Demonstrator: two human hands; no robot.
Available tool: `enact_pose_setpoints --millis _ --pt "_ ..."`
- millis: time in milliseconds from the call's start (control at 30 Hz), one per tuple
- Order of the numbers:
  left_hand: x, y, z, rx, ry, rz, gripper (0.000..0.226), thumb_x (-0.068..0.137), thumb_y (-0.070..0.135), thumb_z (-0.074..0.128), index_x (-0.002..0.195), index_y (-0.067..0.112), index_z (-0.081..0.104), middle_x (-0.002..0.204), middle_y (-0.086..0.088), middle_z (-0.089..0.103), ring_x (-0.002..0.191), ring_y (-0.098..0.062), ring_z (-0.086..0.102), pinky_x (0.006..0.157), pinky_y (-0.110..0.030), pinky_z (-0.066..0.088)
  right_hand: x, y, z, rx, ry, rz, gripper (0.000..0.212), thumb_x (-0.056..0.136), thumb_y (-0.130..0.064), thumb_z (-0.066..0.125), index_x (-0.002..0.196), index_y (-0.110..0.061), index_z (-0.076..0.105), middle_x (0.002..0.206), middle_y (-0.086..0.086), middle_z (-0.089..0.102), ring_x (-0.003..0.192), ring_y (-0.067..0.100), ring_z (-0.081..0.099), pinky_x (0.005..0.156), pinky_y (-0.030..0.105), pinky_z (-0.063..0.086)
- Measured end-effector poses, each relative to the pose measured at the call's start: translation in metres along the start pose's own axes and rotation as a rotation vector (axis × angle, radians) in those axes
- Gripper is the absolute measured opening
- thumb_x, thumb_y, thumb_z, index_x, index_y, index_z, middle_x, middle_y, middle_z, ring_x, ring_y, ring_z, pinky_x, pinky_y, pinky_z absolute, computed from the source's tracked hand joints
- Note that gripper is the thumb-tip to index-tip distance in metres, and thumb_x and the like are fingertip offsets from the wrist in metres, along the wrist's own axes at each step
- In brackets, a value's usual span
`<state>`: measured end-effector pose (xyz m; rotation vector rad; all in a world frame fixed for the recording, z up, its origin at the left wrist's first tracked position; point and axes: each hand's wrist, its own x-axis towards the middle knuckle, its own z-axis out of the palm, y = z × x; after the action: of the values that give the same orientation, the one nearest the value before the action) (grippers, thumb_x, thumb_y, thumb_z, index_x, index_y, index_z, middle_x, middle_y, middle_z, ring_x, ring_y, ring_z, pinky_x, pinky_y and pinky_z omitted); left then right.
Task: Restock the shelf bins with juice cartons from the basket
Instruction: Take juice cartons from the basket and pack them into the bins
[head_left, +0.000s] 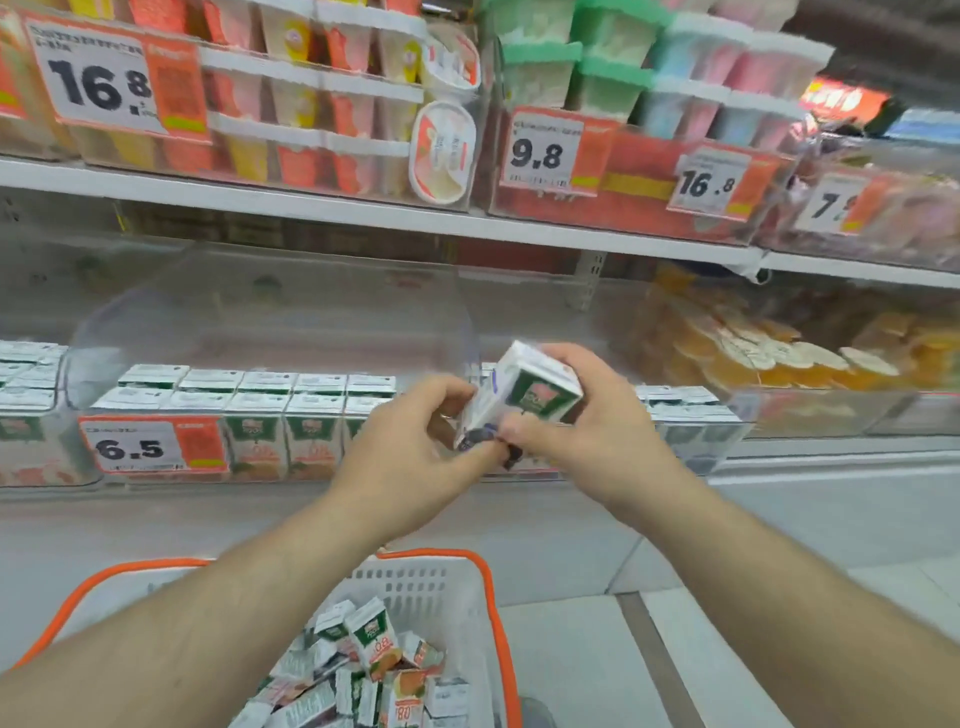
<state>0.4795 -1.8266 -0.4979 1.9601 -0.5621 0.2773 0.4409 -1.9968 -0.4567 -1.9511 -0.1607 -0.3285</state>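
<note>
A small white and green juice carton (524, 397) was tilted in the air, held between both hands in front of the shelf bin (270, 332). That clear bin held neat rows of the same cartons standing up. Near the bottom, a white basket (415, 587) with orange handles held more cartons in a messy pile.

price tag (153, 446) left of the left hand (415, 447) reads 6.5; shelf tags above the hands: 16.8 (111, 83), 9.8 (540, 151), 16.8 (709, 182).
</note>
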Motion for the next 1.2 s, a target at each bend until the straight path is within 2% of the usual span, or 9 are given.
enact_pose_setpoints --millis 67,133,233,300,433,567,667,767,1200 --pt "0.009 0.006 0.017 -0.075 -0.001 -0.067 0.042 0.06 0.056 0.069 0.098 0.039 0.06 0.092 0.008 0.068 0.07 -0.004 0.062 0.064 -0.018 0.05 0.01 0.007 -0.022 0.258 -0.001 0.197 0.039 0.084 -0.003 0.073 0.119 -0.013 0.058 0.095 0.012 0.072 0.076 0.026 0.071 0.062 0.039 0.058" --pt "0.018 0.01 0.032 -0.092 -0.019 -0.07 0.047 0.062 0.056 0.067 0.104 0.035 0.061 0.09 0.008 0.068 0.065 0.0 0.06 0.059 -0.013 0.044 0.02 0.012 -0.037 0.351 -0.022 0.294 0.018 0.095 -0.004 0.058 0.113 -0.004 0.059 0.086 0.018 0.07 0.063 0.029 0.067 0.055 0.037 0.056" --pt "0.032 0.009 0.048 -0.002 -0.09 0.02 0.048 0.073 0.049 0.072 0.116 0.033 0.057 0.097 0.017 0.065 0.083 0.004 0.058 0.068 -0.007 0.038 0.042 0.021 -0.051 0.454 0.105 0.41 0.015 0.096 -0.011 0.05 0.097 -0.003 0.063 0.079 0.015 0.069 0.061 0.027 0.064 0.056 0.035 0.054" --pt "0.039 0.002 0.06 0.217 -0.096 0.142 0.051 0.08 0.039 0.073 0.126 0.027 0.054 0.108 0.014 0.063 0.097 -0.005 0.057 0.08 -0.016 0.04 0.063 0.027 -0.059 0.492 0.22 0.465 0.015 0.094 -0.014 0.05 0.091 -0.007 0.063 0.077 0.011 0.069 0.062 0.025 0.062 0.057 0.034 0.053" --pt "0.048 -0.021 0.087 0.79 -0.049 0.45 0.06 0.066 0.035 0.065 0.121 0.01 0.064 0.117 -0.009 0.066 0.107 -0.032 0.064 0.096 -0.039 0.044 0.104 0.033 -0.086 0.406 0.355 0.403 0.008 0.091 -0.011 0.052 0.087 -0.009 0.059 0.077 0.013 0.067 0.064 0.027 0.065 0.066 0.045 0.06" --pt "0.048 -0.039 0.1 0.897 -0.029 0.5 0.052 0.07 0.03 0.065 0.118 0.011 0.068 0.116 -0.011 0.069 0.102 -0.032 0.066 0.104 -0.044 0.029 0.135 0.05 -0.11 -0.043 0.393 0.355 0.017 0.059 -0.017 0.061 0.073 -0.012 0.053 0.08 0.018 0.068 0.079 0.039 0.072 0.072 0.059 0.058" --pt "0.049 -0.042 0.103 0.864 0.035 0.53 0.04 0.075 0.025 0.063 0.112 0.012 0.07 0.11 -0.007 0.071 0.095 -0.028 0.068 0.1 -0.04 0.031 0.148 0.074 -0.11 -0.361 0.318 0.345 0.014 0.066 -0.015 0.063 0.075 -0.015 0.053 0.081 0.007 0.064 0.077 0.026 0.067 0.065 0.04 0.059" --pt "0.05 -0.045 0.104 0.842 0.067 0.559 0.037 0.076 0.024 0.064 0.11 0.013 0.071 0.108 -0.006 0.071 0.093 -0.027 0.068 0.099 -0.038 0.032 0.153 0.087 -0.107 -0.552 0.127 0.364 0.012 0.073 -0.007 0.064 0.076 -0.013 0.055 0.078 0.004 0.057 0.067 0.018 0.053 0.052 0.025 0.039" --pt "0.051 -0.048 0.109 0.838 0.104 0.508 0.035 0.074 0.015 0.072 0.108 0.011 0.072 0.105 -0.01 0.071 0.091 -0.031 0.067 0.101 -0.041 0.03 0.152 0.106 -0.109 -0.675 -0.142 0.463 0.015 0.078 0.005 0.052 0.077 -0.007 0.06 0.076 0.006 0.053 0.072 0.022 0.05 0.056 0.026 0.04"
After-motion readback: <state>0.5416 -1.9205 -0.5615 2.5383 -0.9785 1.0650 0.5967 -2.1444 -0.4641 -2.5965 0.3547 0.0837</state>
